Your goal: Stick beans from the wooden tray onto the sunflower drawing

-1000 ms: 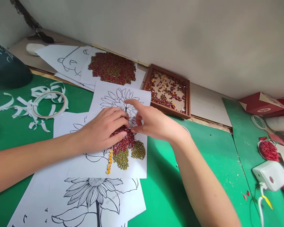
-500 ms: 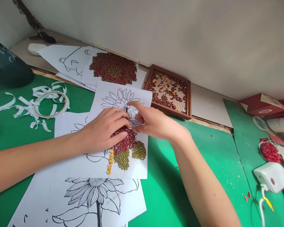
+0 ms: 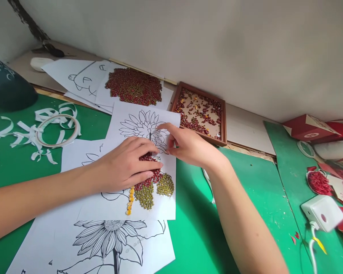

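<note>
Palm down, my left hand (image 3: 131,163) rests with its fingers apart on the flower drawing (image 3: 143,123), partly covering a patch of glued red beans (image 3: 157,176). Green mung beans (image 3: 144,196) fill one leaf below that patch, and a second leaf (image 3: 165,185) beside it is filled likewise. A row of yellow corn kernels (image 3: 130,199) forms a stem. My right hand (image 3: 185,144) hovers at or touches the drawing's right edge, its index finger and thumb apart and the other fingers curled. Nothing shows between them.
Behind stands a wooden tray (image 3: 224,125) of mixed beans and kernels. A bean-covered picture (image 3: 134,87) lies at the back left. Tape roll (image 3: 42,140) and white strips lie left, a dark container (image 3: 8,87) beyond. On the right are a white charger (image 3: 321,213) and red boxes (image 3: 308,127).
My left hand has shifted slightly down and right over the red beans. My right index finger and thumb have moved a little right across the paper. The view has tilted slightly.
</note>
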A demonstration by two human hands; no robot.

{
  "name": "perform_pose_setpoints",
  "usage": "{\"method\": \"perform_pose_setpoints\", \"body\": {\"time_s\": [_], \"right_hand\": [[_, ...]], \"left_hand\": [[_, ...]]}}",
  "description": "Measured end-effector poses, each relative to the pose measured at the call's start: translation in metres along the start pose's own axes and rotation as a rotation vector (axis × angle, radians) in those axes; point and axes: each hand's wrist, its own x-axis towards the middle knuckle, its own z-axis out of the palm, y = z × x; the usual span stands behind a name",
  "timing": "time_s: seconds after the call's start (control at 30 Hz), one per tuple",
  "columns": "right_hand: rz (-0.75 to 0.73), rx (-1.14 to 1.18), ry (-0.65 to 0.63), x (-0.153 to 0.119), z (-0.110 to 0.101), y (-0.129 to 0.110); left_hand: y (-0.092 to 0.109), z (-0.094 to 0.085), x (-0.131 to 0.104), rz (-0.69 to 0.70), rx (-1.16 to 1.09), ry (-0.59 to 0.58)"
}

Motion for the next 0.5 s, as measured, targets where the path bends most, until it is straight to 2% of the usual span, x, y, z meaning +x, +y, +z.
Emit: {"method": "perform_pose_setpoints", "body": {"time_s": [0.23, 0.37, 0.5], "right_hand": [[-0.042, 0.039, 0.050, -0.003, -0.006, 0.007], [-0.042, 0.058, 0.044, -0.004, -0.008, 0.001], [-0.015, 0.009, 0.012, -0.001, -0.001, -0.008]], "left_hand": [[0.000, 0.000, 0.000, 0.100, -0.067, -0.002], [0.000, 0.000, 0.000, 0.204, -0.086, -0.053], [0.001, 0.001, -0.001, 0.189, -0.097, -0.044]]}}
